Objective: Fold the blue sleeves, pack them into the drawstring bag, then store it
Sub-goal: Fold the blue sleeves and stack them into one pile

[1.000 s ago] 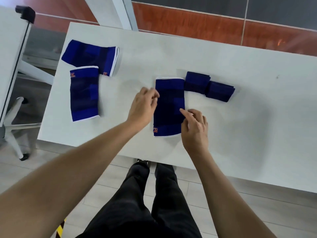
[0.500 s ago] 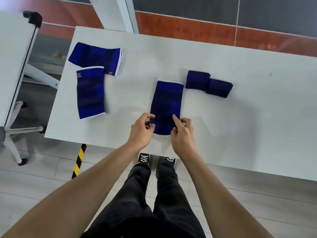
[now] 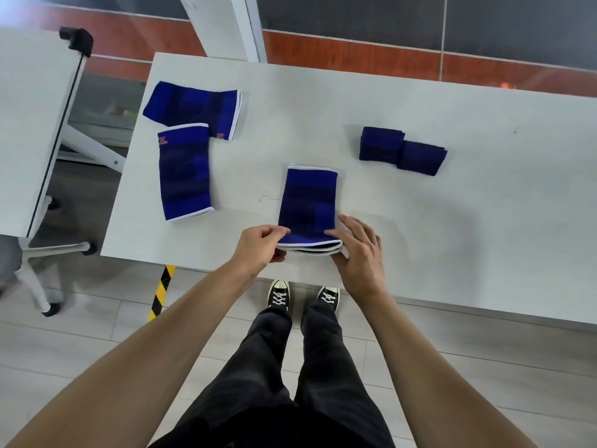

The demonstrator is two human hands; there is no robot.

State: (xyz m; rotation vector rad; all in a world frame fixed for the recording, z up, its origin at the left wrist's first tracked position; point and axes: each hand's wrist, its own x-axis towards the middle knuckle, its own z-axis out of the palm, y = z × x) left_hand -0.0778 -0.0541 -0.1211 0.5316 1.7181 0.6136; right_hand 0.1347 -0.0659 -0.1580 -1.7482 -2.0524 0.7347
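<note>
Now lifting the near hem of the centre sleeve (image 3: 308, 205), pinched by left hand (image 3: 258, 250) and right hand (image 3: 358, 257) fingers. Two folded sleeves (image 3: 402, 150) upper right; two flat sleeves (image 3: 185, 147) upper left of bench (image 3: 484, 221) left to fold. No drawstring bag visible.

We seem to stand in an office: a plain white desk (image 3: 420, 221), a wheeled chair base (image 3: 48, 253) at nine o'clock, grey floor tiles (image 3: 97, 334).
</note>
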